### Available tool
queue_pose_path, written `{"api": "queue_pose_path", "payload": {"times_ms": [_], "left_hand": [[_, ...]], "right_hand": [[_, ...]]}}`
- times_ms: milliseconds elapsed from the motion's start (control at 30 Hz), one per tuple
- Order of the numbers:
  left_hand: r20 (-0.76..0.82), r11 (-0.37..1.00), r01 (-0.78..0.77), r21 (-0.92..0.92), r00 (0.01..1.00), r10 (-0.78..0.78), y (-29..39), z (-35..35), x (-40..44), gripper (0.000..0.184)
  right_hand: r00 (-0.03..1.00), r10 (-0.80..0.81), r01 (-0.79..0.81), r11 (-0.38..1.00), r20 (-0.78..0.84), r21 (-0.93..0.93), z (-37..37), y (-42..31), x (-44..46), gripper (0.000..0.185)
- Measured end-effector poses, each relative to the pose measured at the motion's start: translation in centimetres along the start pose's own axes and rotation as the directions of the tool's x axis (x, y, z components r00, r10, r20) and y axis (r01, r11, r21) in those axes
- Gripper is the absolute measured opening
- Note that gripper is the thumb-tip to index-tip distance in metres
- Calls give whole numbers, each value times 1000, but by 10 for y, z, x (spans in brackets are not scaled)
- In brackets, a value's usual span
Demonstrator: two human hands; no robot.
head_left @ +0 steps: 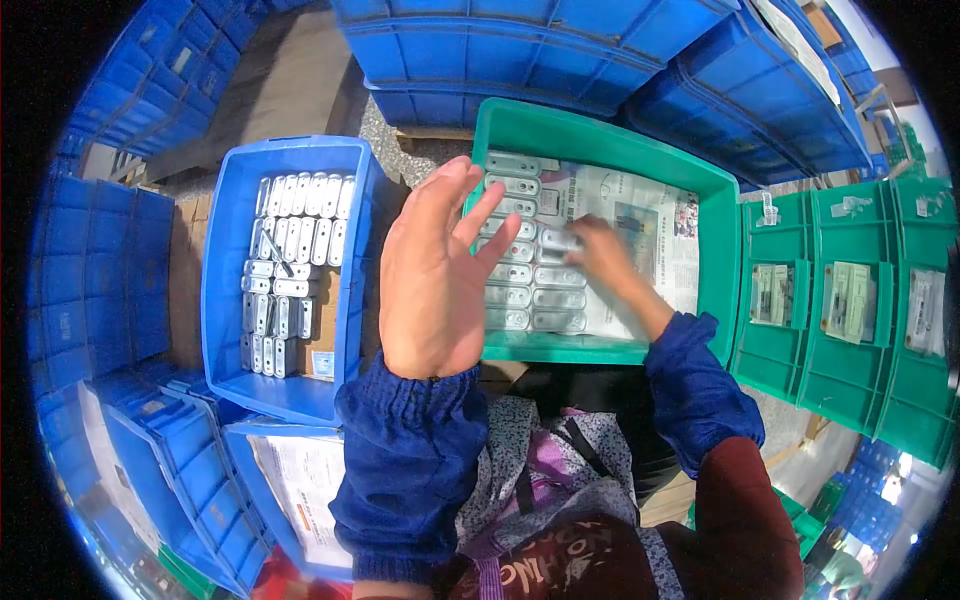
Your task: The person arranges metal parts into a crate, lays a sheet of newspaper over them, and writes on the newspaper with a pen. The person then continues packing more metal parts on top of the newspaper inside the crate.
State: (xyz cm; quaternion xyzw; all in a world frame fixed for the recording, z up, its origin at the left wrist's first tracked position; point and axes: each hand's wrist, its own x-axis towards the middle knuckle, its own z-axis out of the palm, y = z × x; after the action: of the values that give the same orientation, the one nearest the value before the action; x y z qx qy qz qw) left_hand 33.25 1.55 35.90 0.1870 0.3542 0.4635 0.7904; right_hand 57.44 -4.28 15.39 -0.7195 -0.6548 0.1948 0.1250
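Observation:
My left hand is raised over the left rim of the green bin, fingers spread and nothing in them. Inside that bin, my right hand is slightly blurred, its fingers closed on the end of a silver metal part. This part is at the top of a short column of similar parts. A longer column of silver rounded metal parts lies along the bin's left side, partly hidden behind my left hand. Newspaper lines the bin's floor.
A blue bin at the left holds rows of similar silver parts over brown cardboard. Blue crates are stacked behind. Green crates with labels stand at the right, and more blue crates at the lower left.

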Motion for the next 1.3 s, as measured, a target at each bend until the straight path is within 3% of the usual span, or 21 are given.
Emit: {"api": "queue_pose_path", "payload": {"times_ms": [300,367,433,500,600,667,700,767,800,833,867,933,967,1033,1067,1167,1200,1267,1300], "left_hand": [[-2,1000,-13,-17,1000,13,3,-2,-2,41],[-6,999,-34,-10,999,34,2,-2,-2,43],[-7,1000,-17,11,1000,17,2,-1,-1,42],[10,1000,2,-28,1000,-2,2,-1,-2,41],[27,999,-25,-33,999,26,12,-3,-12,42],[80,987,30,-157,997,-18,35,-9,-30,45],[138,978,16,-209,990,13,52,-17,-40,48],[0,959,-200,-200,979,205,74,-50,-52,48],[-118,934,-340,-108,937,328,78,-77,-52,49],[-252,924,-356,136,890,380,81,-111,-46,54],[-380,925,-355,137,843,380,78,-158,-34,54],[-656,957,-263,119,703,275,55,-275,-5,36],[-684,983,-128,128,706,181,33,-357,12,31],[-752,998,-56,16,657,49,-8,-458,33,27],[-772,1000,-27,-8,636,11,-10,-462,33,25],[-944,990,-136,-35,330,12,-29,-473,64,41],[-939,983,-109,-149,328,-106,-34,-493,66,56],[-949,982,-168,-84,313,-28,-40,-496,72,53],[-984,992,-126,-20,177,3,-45,-496,78,68]], "right_hand": [[995,-96,95,994,-14,-54,1,12,16,46],[998,44,-49,991,38,125,-8,13,23,50],[1000,3,-3,997,-7,82,-10,16,30,48],[996,84,-85,996,-18,-13,2,27,41,51],[995,25,-23,1000,98,-18,6,32,41,53],[993,-114,114,993,4,-26,8,36,36,54],[995,-72,67,996,-76,-64,2,25,29,53],[981,-51,41,998,-186,-57,-18,12,8,51],[975,-70,67,997,-210,-24,-24,10,-4,49],[977,-33,39,999,-211,21,-33,-7,-22,46],[977,8,6,998,-213,63,-42,-24,-42,43],[979,45,-26,995,-198,99,-47,-45,-81,39],[983,97,-77,989,-158,128,-48,-54,-97,38],[978,184,-166,972,-101,165,-42,-65,-121,36],[972,217,-200,964,-87,178,-38,-71,-126,35],[944,290,-265,950,-154,163,-26,-83,-127,29],[940,285,-260,954,-187,147,-23,-81,-125,27],[930,283,-267,959,-236,98,-19,-80,-123,26],[923,299,-285,954,-241,92,-18,-79,-123,24]]}}
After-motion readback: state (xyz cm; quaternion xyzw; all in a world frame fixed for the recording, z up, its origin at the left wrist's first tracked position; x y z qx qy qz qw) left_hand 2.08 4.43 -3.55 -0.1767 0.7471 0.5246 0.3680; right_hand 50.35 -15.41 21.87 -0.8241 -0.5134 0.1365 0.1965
